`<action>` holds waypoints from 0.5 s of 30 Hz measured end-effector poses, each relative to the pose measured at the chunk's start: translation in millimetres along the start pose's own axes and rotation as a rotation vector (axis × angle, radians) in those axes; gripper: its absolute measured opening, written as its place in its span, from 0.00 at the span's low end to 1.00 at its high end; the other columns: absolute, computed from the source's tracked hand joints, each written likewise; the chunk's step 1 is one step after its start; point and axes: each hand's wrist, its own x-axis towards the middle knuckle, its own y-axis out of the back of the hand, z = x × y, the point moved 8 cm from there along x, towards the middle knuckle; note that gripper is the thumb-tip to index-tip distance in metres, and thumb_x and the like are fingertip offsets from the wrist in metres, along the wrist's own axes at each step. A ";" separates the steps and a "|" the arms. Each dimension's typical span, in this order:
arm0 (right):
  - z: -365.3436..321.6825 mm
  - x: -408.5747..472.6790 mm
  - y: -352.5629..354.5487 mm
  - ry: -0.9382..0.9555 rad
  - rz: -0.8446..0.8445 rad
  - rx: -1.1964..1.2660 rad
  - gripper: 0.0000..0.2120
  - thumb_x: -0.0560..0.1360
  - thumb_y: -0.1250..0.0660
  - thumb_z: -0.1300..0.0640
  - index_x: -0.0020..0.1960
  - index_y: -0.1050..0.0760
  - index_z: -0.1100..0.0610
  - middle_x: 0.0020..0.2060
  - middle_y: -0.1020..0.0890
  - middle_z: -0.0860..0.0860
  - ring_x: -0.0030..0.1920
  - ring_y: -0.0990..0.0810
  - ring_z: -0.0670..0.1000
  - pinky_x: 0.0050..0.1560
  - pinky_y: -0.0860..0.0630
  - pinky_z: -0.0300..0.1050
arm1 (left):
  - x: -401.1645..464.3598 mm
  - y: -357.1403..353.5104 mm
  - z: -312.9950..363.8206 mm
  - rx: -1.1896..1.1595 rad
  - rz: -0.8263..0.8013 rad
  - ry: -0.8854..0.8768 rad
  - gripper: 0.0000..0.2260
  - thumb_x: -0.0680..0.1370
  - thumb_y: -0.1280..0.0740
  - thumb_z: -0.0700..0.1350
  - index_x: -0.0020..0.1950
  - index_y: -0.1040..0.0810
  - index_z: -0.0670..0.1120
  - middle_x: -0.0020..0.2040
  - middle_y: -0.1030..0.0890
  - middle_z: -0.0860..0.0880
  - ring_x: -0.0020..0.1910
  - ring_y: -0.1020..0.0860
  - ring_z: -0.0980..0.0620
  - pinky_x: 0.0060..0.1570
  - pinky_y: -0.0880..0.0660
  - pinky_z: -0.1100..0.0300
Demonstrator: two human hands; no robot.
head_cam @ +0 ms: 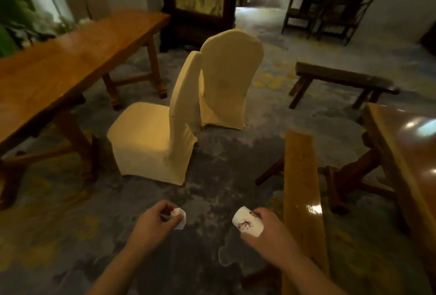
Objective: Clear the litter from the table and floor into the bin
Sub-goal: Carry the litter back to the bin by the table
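My left hand [155, 221] is closed around a crumpled white tissue [179, 217], which sticks out past the fingers on the right. My right hand [271, 228] holds a white paper cup [246, 222] with a red print, tipped on its side with its base pointing left. Both hands hover low in the view, over the grey patterned carpet [212, 164]. No bin is in view.
Two chairs in cream covers [151, 138] [228, 77] stand ahead. A long wooden table [59, 63] runs along the left. A wooden bench [302, 188] and a glossy table [405, 148] are on the right, a dark bench [342, 79] beyond. A person sits far back right.
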 end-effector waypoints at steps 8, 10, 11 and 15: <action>-16.5 124.7 97.7 0.062 0.183 -0.006 0.32 0.68 0.27 0.36 0.66 0.34 0.44 0.58 0.26 0.46 0.54 0.23 0.48 0.48 0.20 0.45 | 147.5 -26.6 150.8 0.192 -0.120 -0.234 0.06 0.73 0.26 0.54 0.42 0.23 0.60 0.40 0.18 0.56 0.39 0.20 0.60 0.37 0.25 0.59; -20.1 169.1 127.9 0.069 0.230 0.008 0.31 0.67 0.27 0.36 0.65 0.34 0.44 0.57 0.25 0.47 0.52 0.23 0.48 0.47 0.19 0.47 | 190.1 -31.8 188.4 0.256 -0.111 -0.274 0.07 0.73 0.26 0.54 0.42 0.24 0.61 0.41 0.18 0.57 0.39 0.20 0.59 0.37 0.25 0.60; -23.3 187.1 140.7 0.070 0.238 -0.003 0.31 0.67 0.28 0.35 0.65 0.34 0.44 0.57 0.25 0.47 0.52 0.23 0.48 0.47 0.19 0.47 | 206.9 -33.5 206.1 0.279 -0.110 -0.289 0.06 0.73 0.26 0.54 0.43 0.23 0.61 0.41 0.18 0.56 0.40 0.20 0.59 0.38 0.24 0.59; -30.3 253.0 195.2 0.047 0.277 -0.025 0.32 0.66 0.30 0.34 0.65 0.34 0.43 0.57 0.26 0.46 0.53 0.23 0.49 0.50 0.19 0.50 | 279.4 -45.4 274.7 0.301 -0.099 -0.363 0.06 0.73 0.26 0.53 0.47 0.20 0.55 0.42 0.18 0.55 0.39 0.20 0.59 0.41 0.23 0.57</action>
